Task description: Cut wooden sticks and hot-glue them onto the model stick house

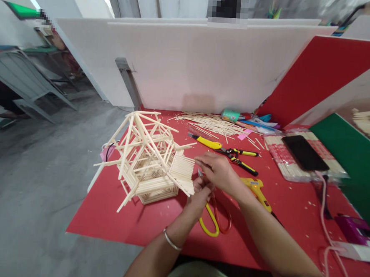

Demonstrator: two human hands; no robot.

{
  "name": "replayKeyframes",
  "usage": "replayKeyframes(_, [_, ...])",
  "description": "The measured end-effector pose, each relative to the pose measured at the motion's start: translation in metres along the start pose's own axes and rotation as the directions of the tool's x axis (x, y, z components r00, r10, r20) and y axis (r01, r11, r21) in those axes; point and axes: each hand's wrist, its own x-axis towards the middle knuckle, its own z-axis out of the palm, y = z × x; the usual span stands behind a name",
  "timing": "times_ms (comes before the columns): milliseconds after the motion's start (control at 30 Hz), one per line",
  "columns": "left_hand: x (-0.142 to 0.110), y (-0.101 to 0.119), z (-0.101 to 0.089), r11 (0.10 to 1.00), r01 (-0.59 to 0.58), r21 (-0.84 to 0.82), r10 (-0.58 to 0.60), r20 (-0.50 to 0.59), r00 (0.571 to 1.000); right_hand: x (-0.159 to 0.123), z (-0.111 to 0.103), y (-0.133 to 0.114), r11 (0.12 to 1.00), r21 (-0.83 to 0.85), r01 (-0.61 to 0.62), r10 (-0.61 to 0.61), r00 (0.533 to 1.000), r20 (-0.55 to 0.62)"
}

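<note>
A model house frame of thin wooden sticks (pixel 144 142) stands on the red tabletop, with an open roof frame and a walled, many-sided base. On its right side, a panel of sticks laid side by side (pixel 183 168) slopes down towards me. My right hand (pixel 217 170) is pinched at the panel's upper right edge; what its fingertips hold is too small to make out. Just below, my left hand (pixel 201 191) has its fingers curled closed by the panel's lower right edge, their contents hidden. Scissors with yellow and red handles (pixel 211 224) lie partly under my left hand.
Behind my hands lie a yellow utility knife (pixel 208 142), pliers-like cutters (pixel 238 157) and loose sticks (pixel 213 125). A yellow glue gun (pixel 258 192) is under my right forearm. Right, a black phone (pixel 305 152) rests on packed sticks (pixel 277 159). White boards (pixel 192 63) stand behind.
</note>
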Motion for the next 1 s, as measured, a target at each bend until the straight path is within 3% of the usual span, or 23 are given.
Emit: replayKeyframes(1000, [-0.0002,-0.0014,-0.0015,1.000,-0.010,0.019,0.010,0.017,1.000,-0.0011,-0.0010,-0.0015,1.000,-0.001,0.000,0.000,1.000,0.011])
